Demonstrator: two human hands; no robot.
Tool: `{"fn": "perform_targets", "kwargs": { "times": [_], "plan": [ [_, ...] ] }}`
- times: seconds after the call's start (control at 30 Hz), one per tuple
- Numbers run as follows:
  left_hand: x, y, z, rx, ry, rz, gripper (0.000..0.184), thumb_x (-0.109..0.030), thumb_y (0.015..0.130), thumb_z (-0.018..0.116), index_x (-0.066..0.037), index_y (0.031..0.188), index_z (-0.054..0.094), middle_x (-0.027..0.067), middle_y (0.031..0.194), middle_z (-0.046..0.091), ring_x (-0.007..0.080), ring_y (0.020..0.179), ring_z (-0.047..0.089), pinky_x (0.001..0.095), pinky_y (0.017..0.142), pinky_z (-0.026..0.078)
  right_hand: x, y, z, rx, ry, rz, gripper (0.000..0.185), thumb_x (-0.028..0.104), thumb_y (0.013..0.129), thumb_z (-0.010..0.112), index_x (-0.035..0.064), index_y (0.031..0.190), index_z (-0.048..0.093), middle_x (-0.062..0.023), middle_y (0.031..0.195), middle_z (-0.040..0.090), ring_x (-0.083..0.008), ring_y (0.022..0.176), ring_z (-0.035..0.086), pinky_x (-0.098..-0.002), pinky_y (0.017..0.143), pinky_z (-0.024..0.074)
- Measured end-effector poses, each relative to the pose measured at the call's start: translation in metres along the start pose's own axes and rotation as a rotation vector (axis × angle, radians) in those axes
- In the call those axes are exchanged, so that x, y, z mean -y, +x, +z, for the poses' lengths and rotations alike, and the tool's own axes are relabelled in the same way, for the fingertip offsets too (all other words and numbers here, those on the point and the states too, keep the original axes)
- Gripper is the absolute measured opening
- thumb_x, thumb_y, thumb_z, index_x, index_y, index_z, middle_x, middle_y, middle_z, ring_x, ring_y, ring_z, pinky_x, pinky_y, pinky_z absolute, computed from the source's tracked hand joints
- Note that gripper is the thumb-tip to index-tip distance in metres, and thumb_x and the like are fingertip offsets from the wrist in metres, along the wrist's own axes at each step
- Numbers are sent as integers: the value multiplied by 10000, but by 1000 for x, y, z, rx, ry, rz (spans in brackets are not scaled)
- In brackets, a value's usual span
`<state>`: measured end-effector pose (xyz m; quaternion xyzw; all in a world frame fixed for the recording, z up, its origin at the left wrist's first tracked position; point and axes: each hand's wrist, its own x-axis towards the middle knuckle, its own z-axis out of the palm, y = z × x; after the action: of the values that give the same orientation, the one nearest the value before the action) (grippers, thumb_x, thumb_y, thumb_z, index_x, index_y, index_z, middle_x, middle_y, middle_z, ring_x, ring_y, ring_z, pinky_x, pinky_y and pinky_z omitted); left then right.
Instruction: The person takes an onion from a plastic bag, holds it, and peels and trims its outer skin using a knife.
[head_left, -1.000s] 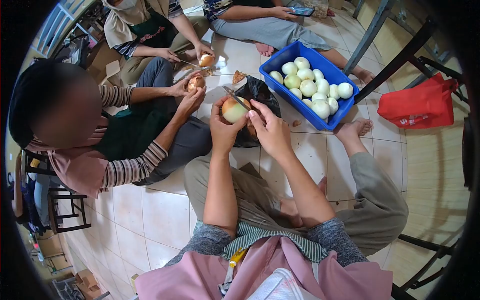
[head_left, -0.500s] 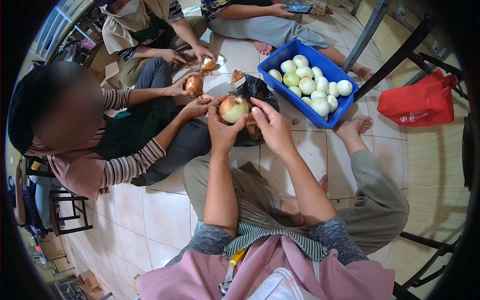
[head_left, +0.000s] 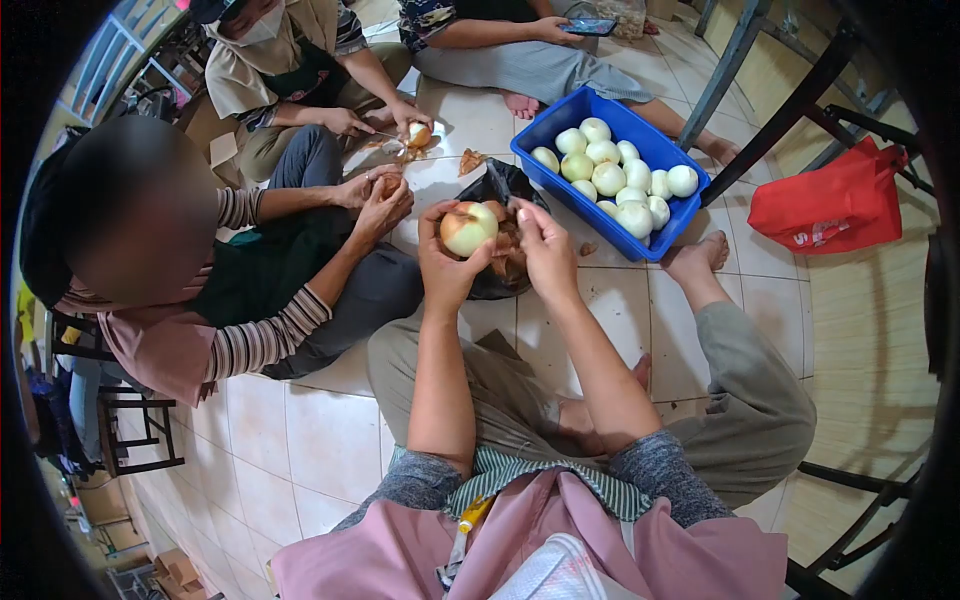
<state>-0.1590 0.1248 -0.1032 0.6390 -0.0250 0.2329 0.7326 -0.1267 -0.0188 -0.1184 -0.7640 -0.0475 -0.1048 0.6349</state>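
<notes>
My left hand point(head_left: 450, 262) cups a partly peeled onion point(head_left: 468, 229), its pale flesh bare on the right and brown skin left on the upper left. Just to the right, my right hand point(head_left: 545, 245) is raised with thumb and forefinger pinched together, apart from the onion. What is between those fingertips is too small to make out. Below and behind both hands lies a black plastic bag point(head_left: 497, 182) with brown onion skins point(head_left: 508, 262) in it.
A blue tub point(head_left: 543, 190) of several peeled onions stands at the right, beside a red bag point(head_left: 830, 200). A co-worker at left point(head_left: 265, 255) handles an onion; another point(head_left: 300, 80) cuts one with a knife. A third person's hand holds a phone point(head_left: 590, 27). Table legs point(head_left: 790, 100) rise at right.
My right hand has pulled slightly away from the onion, its fingers now pinched. More pale flesh faces me. The left co-worker's hands have come together around their onion.
</notes>
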Motion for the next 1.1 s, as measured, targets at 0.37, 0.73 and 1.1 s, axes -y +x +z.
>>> {"fn": "perform_targets", "kwargs": {
  "times": [0.37, 0.73, 1.1],
  "plan": [
    [-6, -1, -4, -59, -91, 7, 546, -46, 793, 730, -54, 1263, 453, 117, 1268, 546, 192, 1160, 549, 324, 1009, 461, 55, -18, -7, 365, 671, 374, 430, 311, 1031, 556, 27, 1353, 539, 82, 734, 460, -4, 599, 396, -171, 492, 296],
    [-12, -1, 2, -134, -569, -191, 437, -125, 904, 667, -30, 1269, 446, 130, 1244, 567, 196, 1112, 588, 334, 976, 488, -26, -2, -10, 153, 437, 463, 350, 378, 1029, 539, 62, 1093, 674, 93, 635, 421, -31, 550, 367, -195, 511, 298],
    [10, 0, 3, -145, 57, -54, 590, -56, 776, 835, -18, 1202, 429, 127, 1212, 565, 181, 1101, 595, 293, 907, 534, 11, -17, 10, 219, 124, 152, 429, 412, 1005, 549, 64, 1244, 626, -96, 936, 724, -187, 775, 686, -324, 693, 514]
  ]
}}
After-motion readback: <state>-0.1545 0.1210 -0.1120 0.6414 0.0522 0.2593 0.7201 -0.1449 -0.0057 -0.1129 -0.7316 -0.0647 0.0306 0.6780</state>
